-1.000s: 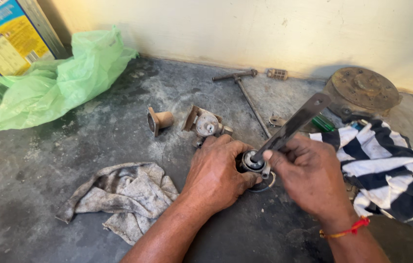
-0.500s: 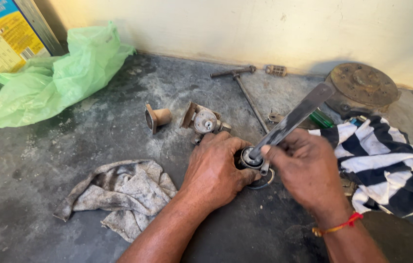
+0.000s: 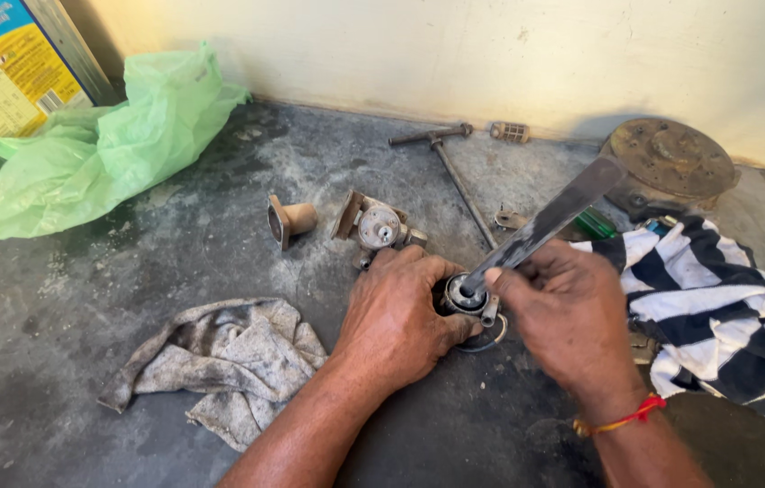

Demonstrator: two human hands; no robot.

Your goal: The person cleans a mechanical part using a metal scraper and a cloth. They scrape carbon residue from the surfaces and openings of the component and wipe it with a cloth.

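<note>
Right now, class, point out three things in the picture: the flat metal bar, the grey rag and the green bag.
Flat metal bar (image 3: 556, 215): head view, middle of the blade.
Grey rag (image 3: 229, 361): head view, centre of the crumpled cloth.
Green bag (image 3: 102, 149): head view, middle of the plastic.

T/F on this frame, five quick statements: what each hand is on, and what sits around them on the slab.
1. The left hand grips a small round metal part on the slab. True.
2. The right hand holds a hammer. False: it holds a flat metal bar whose lower end meets the round part.
3. A grey rag lies to the left of the left forearm. True.
4. The green plastic bag lies by the right hand. False: it is far left, beside a large tin; a black-and-white striped cloth lies by the right hand.
5. A T-handle tool lies near the wall. True.
</note>
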